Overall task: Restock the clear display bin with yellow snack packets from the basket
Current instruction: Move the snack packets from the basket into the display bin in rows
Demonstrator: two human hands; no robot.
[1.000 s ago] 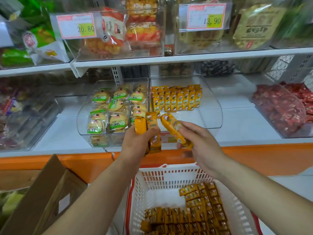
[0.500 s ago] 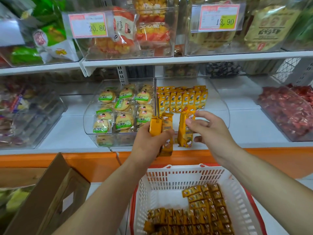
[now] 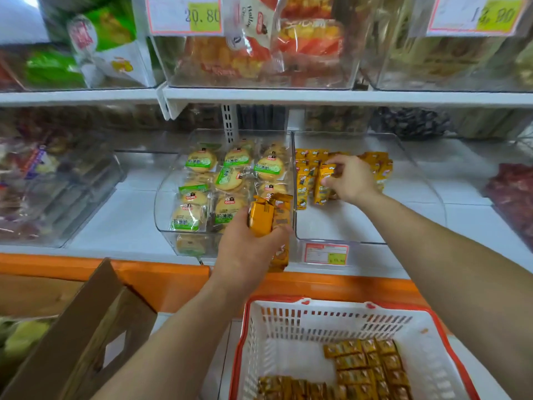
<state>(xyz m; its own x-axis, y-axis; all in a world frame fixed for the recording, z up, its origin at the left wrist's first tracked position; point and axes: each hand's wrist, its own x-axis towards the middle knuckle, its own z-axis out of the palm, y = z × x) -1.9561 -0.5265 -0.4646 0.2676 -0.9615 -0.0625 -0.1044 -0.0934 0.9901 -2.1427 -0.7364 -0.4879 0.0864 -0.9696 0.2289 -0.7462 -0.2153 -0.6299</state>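
Placing step in hand: the right hand (image 3: 353,179) reaches into the clear display bin (image 3: 346,241), fingers pinching one yellow packet (image 3: 323,184) upright against the standing row (image 3: 375,163) at the back. The left hand (image 3: 245,251) hovers at the bin's front left corner, fingers wrapped round a spare bunch of packets (image 3: 263,217). The basket (image 3: 288,306) below holds plenty more stock (image 3: 370,366). I judge restocking is early, as most of the bin floor is bare. Next I would release the packet flush with the row without tipping its neighbours, then draw another from the left hand's bunch
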